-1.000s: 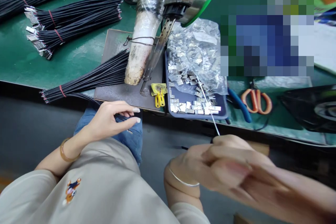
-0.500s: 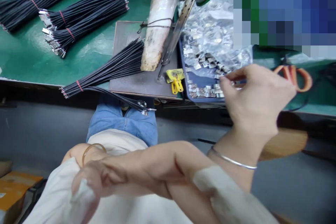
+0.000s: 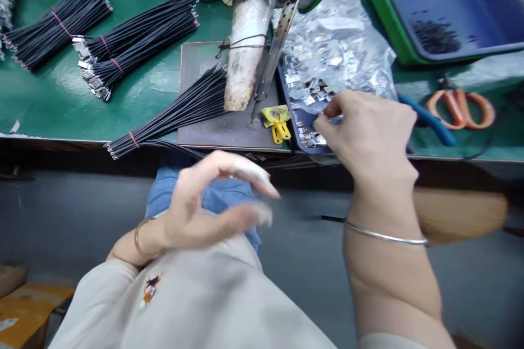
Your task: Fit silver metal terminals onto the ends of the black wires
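My left hand (image 3: 213,202) is raised over my lap, its thumb and fingers curved apart with nothing visible between them. The fingertips look whitish and are blurred. Behind it, loose black wires (image 3: 176,147) hang from a bundle over the table edge. My right hand (image 3: 368,131) is above the blue tray (image 3: 292,139) of small metal connectors (image 3: 311,137), thumb and fingertips pinched together. Whatever sits in that pinch is hidden. The black wire bundle (image 3: 172,112), tied with a red band, lies partly on a brown board (image 3: 213,133).
A wrapped post (image 3: 245,49) and metal arm (image 3: 274,54) stand over the board beside a yellow clip (image 3: 278,122). Further tied wire bundles (image 3: 139,27) lie left. Orange-handled scissors (image 3: 460,109), a blue-handled tool (image 3: 429,120) and a blue bin (image 3: 491,22) are right.
My left hand has come forward from near my chest, its fingers now spread over my lap. Across the connector tray, my right hand has shifted left, still pinched.
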A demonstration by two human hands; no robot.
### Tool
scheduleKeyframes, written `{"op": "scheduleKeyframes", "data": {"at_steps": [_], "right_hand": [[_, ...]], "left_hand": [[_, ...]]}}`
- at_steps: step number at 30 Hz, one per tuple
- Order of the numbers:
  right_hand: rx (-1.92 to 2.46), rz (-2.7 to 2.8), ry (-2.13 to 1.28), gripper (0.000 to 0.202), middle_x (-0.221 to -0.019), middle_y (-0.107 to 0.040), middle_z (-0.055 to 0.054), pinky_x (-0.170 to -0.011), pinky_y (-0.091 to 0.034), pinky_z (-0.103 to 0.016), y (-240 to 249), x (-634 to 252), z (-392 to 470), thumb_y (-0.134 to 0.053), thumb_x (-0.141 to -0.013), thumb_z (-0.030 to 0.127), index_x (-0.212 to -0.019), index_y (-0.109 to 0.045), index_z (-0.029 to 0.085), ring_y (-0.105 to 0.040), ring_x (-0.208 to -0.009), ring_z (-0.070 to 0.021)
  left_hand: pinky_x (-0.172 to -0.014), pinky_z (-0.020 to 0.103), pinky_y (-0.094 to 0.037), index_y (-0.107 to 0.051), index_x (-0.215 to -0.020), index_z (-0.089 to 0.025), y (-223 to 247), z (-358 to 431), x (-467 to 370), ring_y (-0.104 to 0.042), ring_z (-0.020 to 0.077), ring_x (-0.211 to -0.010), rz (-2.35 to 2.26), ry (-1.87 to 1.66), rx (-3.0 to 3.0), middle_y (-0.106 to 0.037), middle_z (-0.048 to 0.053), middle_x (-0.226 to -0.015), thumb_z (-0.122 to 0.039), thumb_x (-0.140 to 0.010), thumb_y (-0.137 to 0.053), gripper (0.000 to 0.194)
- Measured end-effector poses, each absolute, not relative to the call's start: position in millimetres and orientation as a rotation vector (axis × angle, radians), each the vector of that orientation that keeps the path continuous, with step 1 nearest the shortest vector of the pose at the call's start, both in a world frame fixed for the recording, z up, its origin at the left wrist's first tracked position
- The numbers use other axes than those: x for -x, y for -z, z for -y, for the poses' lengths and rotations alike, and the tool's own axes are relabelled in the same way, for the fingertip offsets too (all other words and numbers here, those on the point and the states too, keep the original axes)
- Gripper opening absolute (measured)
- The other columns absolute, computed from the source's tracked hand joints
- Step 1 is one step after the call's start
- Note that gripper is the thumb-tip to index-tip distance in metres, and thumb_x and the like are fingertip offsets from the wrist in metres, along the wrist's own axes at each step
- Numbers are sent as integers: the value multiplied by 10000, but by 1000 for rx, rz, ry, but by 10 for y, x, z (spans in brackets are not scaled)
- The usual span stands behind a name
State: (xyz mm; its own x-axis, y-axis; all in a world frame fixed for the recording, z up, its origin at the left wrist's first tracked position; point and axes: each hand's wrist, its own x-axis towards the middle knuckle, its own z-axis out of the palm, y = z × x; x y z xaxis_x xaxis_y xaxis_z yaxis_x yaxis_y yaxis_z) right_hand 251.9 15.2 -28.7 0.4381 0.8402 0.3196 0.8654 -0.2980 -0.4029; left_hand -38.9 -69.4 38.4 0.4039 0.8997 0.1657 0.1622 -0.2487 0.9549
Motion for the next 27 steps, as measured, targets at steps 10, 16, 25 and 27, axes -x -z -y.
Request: {"op": "scheduleKeyframes", "data": {"at_steps": [10, 16, 25, 27], "right_hand": [[1718, 1612, 124, 206, -649, -632, 1, -554, -429, -288, 48, -2335, 138, -662, -693, 123, -613, -508, 234, -546, -544, -120], [1413, 1312, -244, 193, -744, -727, -34, -561, -590, -298, -178, -2085, 488, -748, -748, 181, -678, -572, 219, -709, -600, -178], [1289, 1422, -190, 79, -865, -752, -21, -744, -626, -321, 4, -1524, 597, -723, -846, 153, -812, -707, 223, -731, -813, -166], [1280, 1412, -299, 78, -884, -754, -27, -715, -622, -298, 80, -1469, 562, -696, -869, 168, -816, -714, 221, -732, -824, -163]], "left_hand": [[-871, 451, -449, -664, -955, -154, 14, -242, 210, -569, 326, -1005, -1573, -460, -2517, -667, 172, -1026, -114, -950, -430, 237], [-827, 389, -435, -638, -924, -159, -91, -128, 304, -562, 286, -955, -1464, -538, -2477, -668, 131, -948, -181, -962, -474, 169], [-544, 208, -390, -693, -817, -138, -206, 144, 209, -490, 82, -522, -902, -802, -1712, -633, -3, -638, -219, -871, -611, 128], [-537, 199, -405, -664, -783, -135, -183, 152, 151, -497, 82, -533, -959, -869, -1503, -605, -7, -624, -234, -835, -641, 114]]}}
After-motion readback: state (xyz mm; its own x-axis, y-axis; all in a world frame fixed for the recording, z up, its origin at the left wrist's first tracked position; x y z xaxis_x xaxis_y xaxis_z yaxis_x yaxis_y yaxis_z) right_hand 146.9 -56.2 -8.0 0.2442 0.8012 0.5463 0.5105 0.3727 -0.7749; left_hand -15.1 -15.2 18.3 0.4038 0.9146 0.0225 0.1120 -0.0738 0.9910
